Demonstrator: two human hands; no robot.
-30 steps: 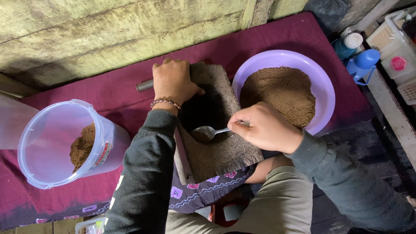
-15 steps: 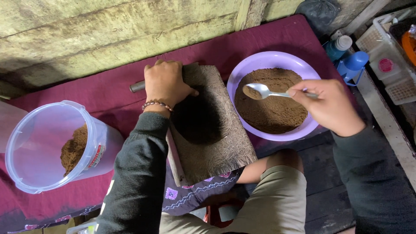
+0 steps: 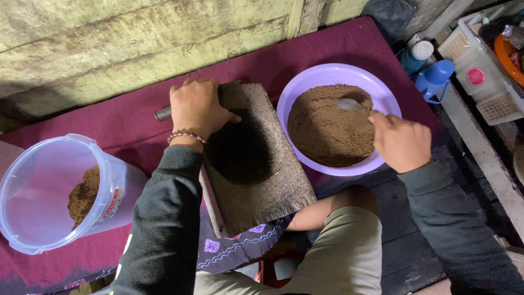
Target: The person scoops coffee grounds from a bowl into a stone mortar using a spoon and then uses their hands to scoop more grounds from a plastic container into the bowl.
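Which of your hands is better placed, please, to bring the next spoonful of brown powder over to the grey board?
Right. The right hand holds the metal spoon in the round purple plastic bowl of brown powder; the left hand steadies the grey board.

- Spoon (image 3: 349,104): handle hidden inside the right hand (image 3: 401,141); only the bowl shows, lying on the brown powder (image 3: 330,128).
- Dark rod (image 3: 162,113): one end visible, the rest covered by the left hand (image 3: 196,109).
- Grey board (image 3: 256,158): left edge hidden under the left sleeve (image 3: 164,229).
- Clear tub (image 3: 49,191): far wall cut by the left edge.
- White crate (image 3: 483,71): cut off at the right edge, contents too small to tell.
- Orange bowl (image 3: 510,57): mostly out of view.
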